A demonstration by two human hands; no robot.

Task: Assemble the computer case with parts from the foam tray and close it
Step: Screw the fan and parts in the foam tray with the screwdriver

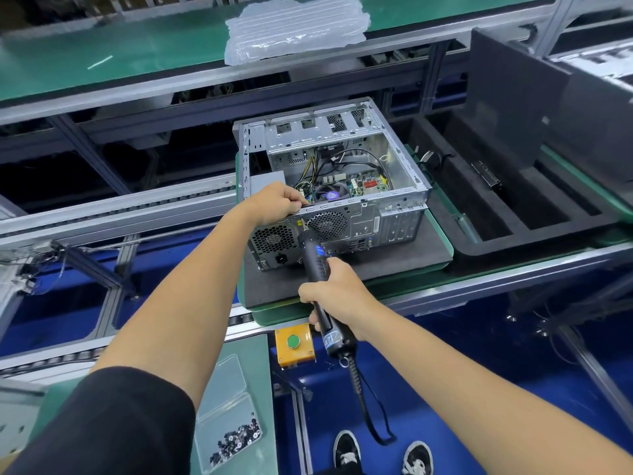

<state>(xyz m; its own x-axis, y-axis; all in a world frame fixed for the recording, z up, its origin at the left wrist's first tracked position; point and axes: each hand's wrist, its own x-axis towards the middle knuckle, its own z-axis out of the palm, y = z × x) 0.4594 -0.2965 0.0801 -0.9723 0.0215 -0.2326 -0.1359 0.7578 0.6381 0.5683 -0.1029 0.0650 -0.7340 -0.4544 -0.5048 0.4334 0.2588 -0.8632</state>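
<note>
The right hand (334, 296) wraps its fingers around a black corded electric screwdriver (317, 269), whose long axis runs away and up-left, tip at the rear panel of the open grey metal computer case (342, 173). The left hand (279, 204) pinches the case's top rear edge. The case lies open side up on a dark foam pad (394, 255); the black foam tray (513, 214) sits to its right.

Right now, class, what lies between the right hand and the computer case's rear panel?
In the head view, only the electric screwdriver that the right hand holds, reaching up to the computer case.

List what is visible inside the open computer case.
Inside the computer case: a motherboard, a round cooler fan, black and yellow cables, empty drive bays. The left hand covers the near-left corner.
</note>
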